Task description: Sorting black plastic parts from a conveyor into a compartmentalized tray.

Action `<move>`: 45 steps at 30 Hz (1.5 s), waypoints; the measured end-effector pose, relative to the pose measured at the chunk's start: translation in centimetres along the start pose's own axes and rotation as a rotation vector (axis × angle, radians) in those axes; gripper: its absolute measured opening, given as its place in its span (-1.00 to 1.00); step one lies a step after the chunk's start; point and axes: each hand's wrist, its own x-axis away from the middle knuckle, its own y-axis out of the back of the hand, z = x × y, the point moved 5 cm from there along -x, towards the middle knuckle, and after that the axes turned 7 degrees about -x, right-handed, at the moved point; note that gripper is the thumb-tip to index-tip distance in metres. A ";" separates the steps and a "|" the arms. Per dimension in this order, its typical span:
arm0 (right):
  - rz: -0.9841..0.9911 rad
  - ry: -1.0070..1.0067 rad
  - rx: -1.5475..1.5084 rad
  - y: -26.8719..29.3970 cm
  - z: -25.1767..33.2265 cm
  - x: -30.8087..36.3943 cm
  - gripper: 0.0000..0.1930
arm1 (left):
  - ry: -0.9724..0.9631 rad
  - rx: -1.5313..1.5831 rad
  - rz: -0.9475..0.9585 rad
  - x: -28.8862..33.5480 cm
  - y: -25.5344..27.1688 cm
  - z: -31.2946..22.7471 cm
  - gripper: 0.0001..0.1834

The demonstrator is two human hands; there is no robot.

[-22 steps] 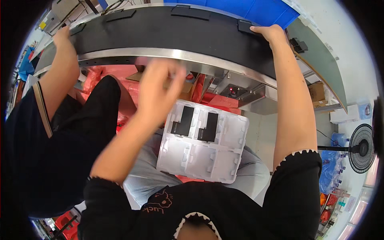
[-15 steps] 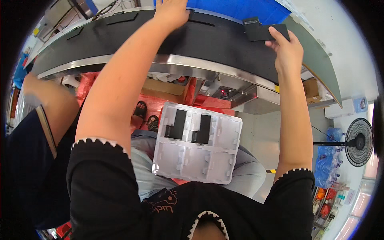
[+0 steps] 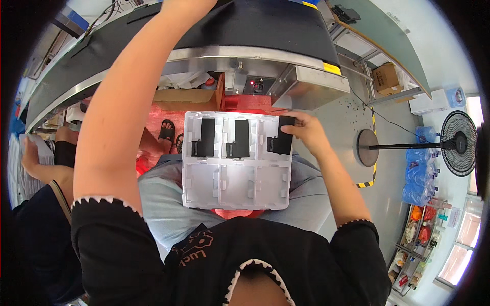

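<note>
A white plastic tray (image 3: 203, 189) with several compartments rests on my lap. Two flat black L-shaped pieces, a left one (image 3: 206, 136) and a middle one (image 3: 240, 137), lie in its far row. My right hand (image 3: 304, 131) pinches a third flat black L-shaped piece (image 3: 278, 140) by its upper right corner, over the far right compartment; whether it touches the bottom I cannot tell. My left hand (image 3: 188, 7) reaches over the black conveyor belt (image 3: 255, 28) at the top edge of the view, where its fingers are cut off.
The belt's metal edge (image 3: 204, 53) and a steel box (image 3: 316, 86) stand just beyond the tray. Another person's hand (image 3: 31, 157) shows at the left. A floor fan (image 3: 457, 143) stands at the right, and several black pieces (image 3: 346, 14) lie on the green table (image 3: 385, 38).
My right hand has come down from over the belt to the tray with the black piece. My left hand stays up at the belt. The view has turned rightward and down.
</note>
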 end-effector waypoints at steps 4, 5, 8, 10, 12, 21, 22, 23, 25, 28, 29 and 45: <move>0.041 -0.122 0.191 1.4 -7.5 -1.0 -0.57 | 0.362 0.399 0.119 9.4 3.5 1.0 -0.73; -0.073 0.151 0.399 1.7 -7.6 -0.6 -0.51 | 0.584 0.561 0.177 12.9 3.9 1.0 -0.69; -0.161 0.399 0.674 0.5 -6.4 2.3 -0.39 | 0.926 0.889 0.154 24.9 4.1 0.4 -0.76; -0.187 0.546 0.943 -2.0 -5.5 4.3 -0.44 | 1.095 0.914 0.141 32.7 4.0 0.0 -0.78; -0.102 0.501 0.931 -3.2 -7.3 5.9 -0.48 | 1.286 1.013 0.189 38.8 2.5 -1.4 -0.81; -0.106 0.434 1.165 -4.9 -6.5 8.2 -0.61 | 0.891 0.191 0.421 43.7 -0.1 -2.6 -0.72; -0.102 0.438 1.168 -4.8 -5.6 8.3 -0.61 | 0.896 0.192 0.417 43.7 0.2 -2.5 -0.72; -0.106 0.453 1.084 -4.6 -4.7 8.5 -0.61 | 0.948 0.208 0.486 44.1 0.1 -2.1 -0.72; -0.106 0.467 1.004 -4.0 -3.0 8.5 -0.60 | 1.003 0.228 0.555 44.7 0.1 -2.1 -0.73; -0.138 0.518 0.867 -2.8 0.4 8.3 -0.60 | 0.888 0.184 0.494 44.1 0.3 -2.5 -0.76; -0.150 0.510 0.777 -2.6 2.3 8.1 -0.62 | 0.787 0.197 0.458 43.8 0.4 -2.6 -0.77; -0.713 0.410 0.980 0.8 22.9 -13.6 -0.34 | 0.541 0.304 0.343 34.7 2.7 -2.2 -0.69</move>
